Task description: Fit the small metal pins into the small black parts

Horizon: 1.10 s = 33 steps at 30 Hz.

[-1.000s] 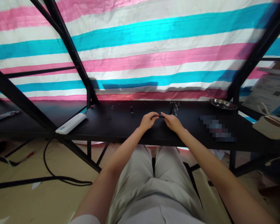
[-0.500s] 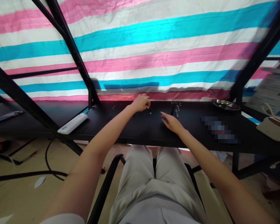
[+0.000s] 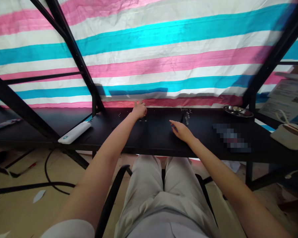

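My left hand [image 3: 139,110] rests at the far edge of the black table [image 3: 159,142], its fingers curled downward. Just below it stand small dark upright pieces [image 3: 142,120]. Whether that hand holds anything is hidden. My right hand [image 3: 180,131] lies flat and open on the tabletop, fingers pointing left and holding nothing. It is nearest to a thin dark rod [image 3: 182,117] and a cluster of small shiny parts [image 3: 187,118] farther back. Tiny pale bits [image 3: 119,114] lie left of my left hand.
A white power bank [image 3: 74,132] lies at the table's left. A steel dish [image 3: 238,111] sits at the back right, near a pixelated patch [image 3: 230,138]. Papers and a cream pouch [image 3: 291,137] are at far right. Black metal frame bars and a striped tarp stand behind.
My hands have parted from the small dark piece they held together. My left hand has moved left and back along the far edge; my right hand has stayed nearly still.
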Motion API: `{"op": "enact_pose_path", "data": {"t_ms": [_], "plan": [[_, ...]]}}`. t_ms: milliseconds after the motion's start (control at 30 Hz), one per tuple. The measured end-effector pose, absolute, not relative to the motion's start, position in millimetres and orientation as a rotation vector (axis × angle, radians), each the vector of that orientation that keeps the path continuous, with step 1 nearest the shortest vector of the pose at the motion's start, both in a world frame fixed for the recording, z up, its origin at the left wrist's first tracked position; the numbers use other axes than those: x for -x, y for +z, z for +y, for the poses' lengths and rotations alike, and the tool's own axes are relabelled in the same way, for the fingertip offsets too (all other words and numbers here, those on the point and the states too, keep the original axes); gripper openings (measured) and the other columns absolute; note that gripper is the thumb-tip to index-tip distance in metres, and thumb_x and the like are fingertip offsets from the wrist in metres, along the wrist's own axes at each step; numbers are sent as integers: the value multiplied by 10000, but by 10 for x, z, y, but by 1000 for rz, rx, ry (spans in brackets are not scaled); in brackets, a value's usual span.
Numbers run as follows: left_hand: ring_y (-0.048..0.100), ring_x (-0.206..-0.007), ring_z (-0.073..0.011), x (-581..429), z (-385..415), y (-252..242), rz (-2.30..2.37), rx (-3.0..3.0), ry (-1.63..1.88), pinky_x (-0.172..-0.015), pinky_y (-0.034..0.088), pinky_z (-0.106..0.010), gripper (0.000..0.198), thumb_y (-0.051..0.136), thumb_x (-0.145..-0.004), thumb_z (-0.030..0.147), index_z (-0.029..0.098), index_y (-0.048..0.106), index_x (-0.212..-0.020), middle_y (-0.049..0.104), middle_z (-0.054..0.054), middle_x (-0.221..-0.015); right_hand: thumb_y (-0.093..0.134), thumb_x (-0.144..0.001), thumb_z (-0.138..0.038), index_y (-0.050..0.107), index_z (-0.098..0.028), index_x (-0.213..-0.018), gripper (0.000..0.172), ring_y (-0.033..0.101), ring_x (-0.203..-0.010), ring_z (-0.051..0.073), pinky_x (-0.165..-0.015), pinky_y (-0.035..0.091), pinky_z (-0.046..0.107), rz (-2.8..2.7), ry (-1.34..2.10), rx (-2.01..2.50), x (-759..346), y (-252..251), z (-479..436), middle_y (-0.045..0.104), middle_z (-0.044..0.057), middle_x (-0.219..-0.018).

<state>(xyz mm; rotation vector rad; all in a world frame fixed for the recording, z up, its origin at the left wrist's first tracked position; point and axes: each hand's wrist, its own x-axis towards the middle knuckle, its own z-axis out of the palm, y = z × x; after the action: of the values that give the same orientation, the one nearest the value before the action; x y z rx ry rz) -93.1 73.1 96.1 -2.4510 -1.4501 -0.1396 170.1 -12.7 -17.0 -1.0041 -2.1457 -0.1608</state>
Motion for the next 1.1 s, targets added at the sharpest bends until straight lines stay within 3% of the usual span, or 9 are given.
{"op": "enact_pose_path", "data": {"t_ms": [367, 1100], "plan": [[384, -1140, -333, 978, 791, 933, -1511, 2462, -162, -997, 168, -531, 106, 603, -701, 112, 148, 703, -690, 565, -131, -1021, 372, -860, -189, 448, -177, -1285, 432, 596, -845, 206, -809, 506, 409, -2151, -161, 1004, -1713, -198, -94, 612, 102, -976], [399, -1119, -301, 989, 755, 964, -1559, 2363, -12, -974, 244, -497, 136, 594, -740, 161, 179, 708, -812, 567, -115, -1082, 397, -850, -171, 473, -181, -1243, 401, 593, -838, 202, -805, 511, 398, -2148, -149, 1011, -1709, -189, -103, 608, 90, -958]]}}
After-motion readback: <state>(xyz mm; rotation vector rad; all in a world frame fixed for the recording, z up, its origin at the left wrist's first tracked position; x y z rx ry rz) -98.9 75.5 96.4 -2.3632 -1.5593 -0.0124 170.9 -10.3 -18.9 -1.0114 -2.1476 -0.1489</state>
